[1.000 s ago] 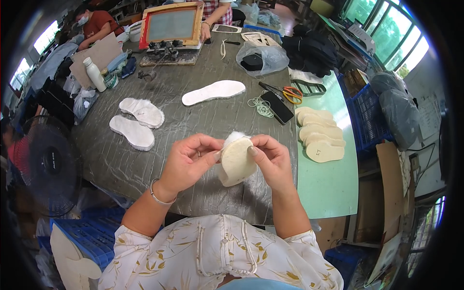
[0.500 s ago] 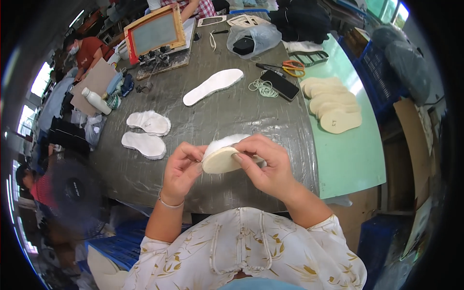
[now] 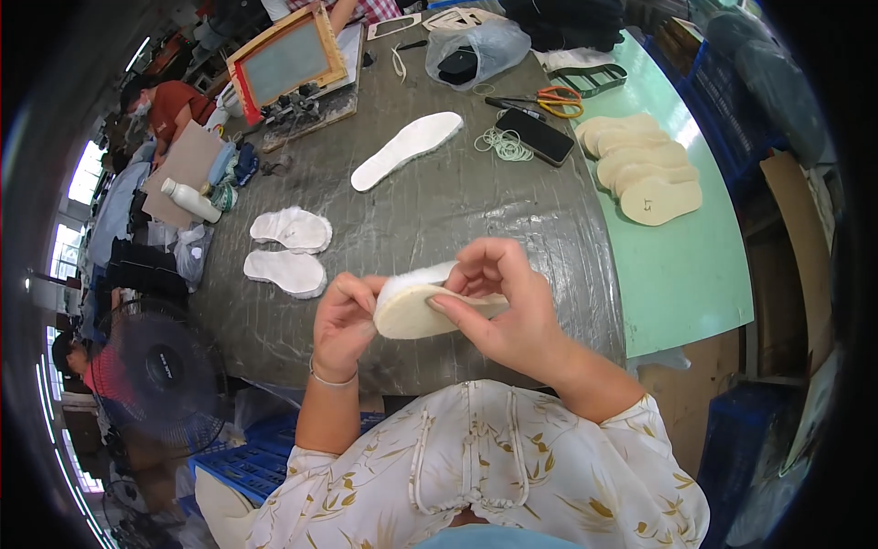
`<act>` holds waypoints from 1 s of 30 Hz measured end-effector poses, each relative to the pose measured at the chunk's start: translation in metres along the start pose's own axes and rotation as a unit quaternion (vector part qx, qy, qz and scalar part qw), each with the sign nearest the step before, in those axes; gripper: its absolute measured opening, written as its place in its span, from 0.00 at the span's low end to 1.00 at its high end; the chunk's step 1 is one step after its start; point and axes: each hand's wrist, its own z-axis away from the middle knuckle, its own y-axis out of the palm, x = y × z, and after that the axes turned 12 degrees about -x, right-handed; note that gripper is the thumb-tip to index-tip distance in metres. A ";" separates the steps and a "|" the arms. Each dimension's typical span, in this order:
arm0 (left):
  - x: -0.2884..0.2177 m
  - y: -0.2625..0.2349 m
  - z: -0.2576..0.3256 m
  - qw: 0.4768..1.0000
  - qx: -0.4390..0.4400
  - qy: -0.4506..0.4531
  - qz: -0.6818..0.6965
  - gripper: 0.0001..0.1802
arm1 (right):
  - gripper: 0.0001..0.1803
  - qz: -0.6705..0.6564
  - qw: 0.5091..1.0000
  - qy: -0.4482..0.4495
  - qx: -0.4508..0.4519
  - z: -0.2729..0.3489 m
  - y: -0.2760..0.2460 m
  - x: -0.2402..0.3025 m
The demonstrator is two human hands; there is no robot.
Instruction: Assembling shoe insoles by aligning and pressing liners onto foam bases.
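Over the near part of the table I hold a cream insole [image 3: 410, 316] with white fluffy pile [image 3: 419, 277] along its upper side. My left hand [image 3: 342, 320] pinches its rounded left end between thumb and fingertips. On the other side, my right hand [image 3: 512, 297] grips it with the thumb pressed on the cream face and the fingers curled over the fluffy side. The insole's far right end is partly hidden behind that hand. Two short fluffy white insoles [image 3: 285, 273] lie to the left, and a longer white insole [image 3: 407, 151] lies farther off.
Cream insoles [image 3: 660, 201] lie overlapped on the green board [image 3: 686, 288] at right. A phone [image 3: 535, 137], pale elastic bands [image 3: 503, 145] and orange-handled scissors [image 3: 560, 102] sit nearby. A wooden-framed screen [image 3: 288, 59] and white bottle [image 3: 190, 199] stand far left; a fan [image 3: 165, 366] is near left.
My right fingers have lifted and curled more over the insole, while its cream face has tipped further into view. The whole scene has shifted slightly as my head moved.
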 end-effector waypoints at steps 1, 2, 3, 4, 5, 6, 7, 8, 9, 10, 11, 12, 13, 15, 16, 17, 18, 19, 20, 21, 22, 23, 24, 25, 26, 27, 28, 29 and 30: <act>-0.002 0.012 -0.002 0.999 -0.032 -0.002 0.044 0.13 | 0.22 0.016 1.000 -0.018 -0.002 -0.002 0.000 -0.002; -0.004 0.019 -0.002 0.994 -0.064 -0.002 0.086 0.16 | 0.22 0.030 0.999 -0.036 -0.003 -0.002 0.001 -0.003; 0.000 0.018 0.003 0.992 -0.117 -0.015 0.055 0.19 | 0.22 0.032 0.998 -0.044 -0.004 0.000 0.003 -0.004; 0.005 0.015 0.006 0.991 -0.118 -0.017 0.053 0.19 | 0.22 0.031 0.999 -0.041 -0.005 0.001 0.004 -0.005; 0.010 0.014 0.008 0.991 -0.117 0.016 -0.059 0.18 | 0.22 0.044 0.997 -0.067 -0.001 0.002 0.006 -0.007; 0.013 0.014 0.009 0.978 -0.113 0.049 -0.171 0.17 | 0.23 0.057 0.994 -0.092 0.003 0.004 0.006 -0.008; 0.016 0.020 0.009 0.979 -0.141 0.061 -0.130 0.13 | 0.23 0.061 0.993 -0.096 0.001 0.004 0.006 -0.006; 0.017 0.020 0.008 0.979 -0.143 0.059 -0.132 0.13 | 0.23 0.060 0.994 -0.093 0.001 0.005 0.006 -0.006; 0.017 0.020 0.008 0.976 -0.147 0.096 -0.128 0.12 | 0.22 0.040 0.995 -0.090 -0.005 0.005 0.006 -0.005; 0.017 0.020 0.008 0.972 -0.150 0.132 -0.124 0.12 | 0.21 0.019 0.996 -0.087 -0.011 0.005 0.006 -0.005; 0.014 0.022 0.007 0.970 -0.150 0.142 -0.131 0.12 | 0.20 0.039 0.994 -0.099 -0.001 0.005 0.003 -0.006; 0.012 0.021 0.007 0.967 -0.162 0.148 -0.126 0.12 | 0.19 0.059 0.992 -0.111 0.008 0.005 -0.001 -0.008; 0.008 0.020 0.007 0.966 -0.169 0.151 -0.128 0.12 | 0.17 0.069 0.993 -0.097 0.001 0.004 -0.003 -0.010; 0.003 0.016 0.002 0.964 -0.174 0.151 -0.129 0.12 | 0.16 0.058 0.994 -0.087 0.013 0.005 -0.006 -0.018; 0.001 0.015 0.000 0.965 -0.160 0.156 -0.135 0.12 | 0.15 0.047 0.995 -0.078 0.026 0.006 -0.007 -0.021; -0.001 0.015 -0.001 0.966 -0.146 0.160 -0.141 0.12 | 0.13 0.047 0.996 -0.074 0.036 0.006 -0.006 -0.021; -0.003 0.013 -0.001 0.964 -0.142 0.157 -0.162 0.12 | 0.13 0.054 0.995 -0.079 0.034 0.007 -0.003 -0.020; -0.004 0.015 -0.003 0.964 -0.133 0.160 -0.168 0.12 | 0.13 0.061 0.994 -0.084 0.045 0.007 -0.003 -0.020; -0.005 0.017 -0.005 0.963 -0.125 0.164 -0.175 0.13 | 0.13 0.068 0.992 -0.090 0.057 0.006 -0.003 -0.020; -0.006 0.017 -0.006 0.962 -0.125 0.165 -0.176 0.13 | 0.13 0.068 0.991 -0.103 0.056 0.005 -0.003 -0.020; -0.007 0.017 -0.008 0.959 -0.121 0.171 -0.189 0.13 | 0.13 0.066 0.991 -0.103 0.057 0.004 -0.003 -0.018; -0.008 0.016 -0.009 0.956 -0.119 0.177 -0.203 0.13 | 0.12 0.043 0.996 -0.069 0.035 0.004 -0.003 -0.015; -0.009 0.015 -0.011 0.955 -0.122 0.179 -0.205 0.13 | 0.12 0.020 0.999 -0.034 0.013 0.004 -0.003 -0.014; -0.011 0.014 -0.014 0.959 -0.109 0.173 -0.196 0.13 | 0.11 0.043 0.995 -0.091 -0.001 -0.004 -0.006 -0.017; -0.013 0.014 -0.016 0.964 -0.094 0.165 -0.185 0.14 | 0.12 0.043 0.995 -0.092 0.001 -0.007 -0.009 -0.023; -0.016 0.013 -0.019 0.965 -0.090 0.156 -0.189 0.14 | 0.12 0.024 0.997 -0.065 0.023 -0.012 -0.011 -0.025; -0.018 0.013 -0.023 0.965 -0.092 0.158 -0.189 0.14 | 0.13 0.005 0.998 -0.038 0.046 -0.016 -0.012 -0.026; -0.020 0.013 -0.027 0.971 -0.076 0.135 -0.180 0.14 | 0.13 -0.019 0.997 -0.022 0.074 -0.020 -0.014 -0.027; -0.022 0.013 -0.031 0.977 -0.060 0.112 -0.170 0.14 | 0.14 -0.043 0.994 -0.006 0.103 -0.024 -0.014 -0.027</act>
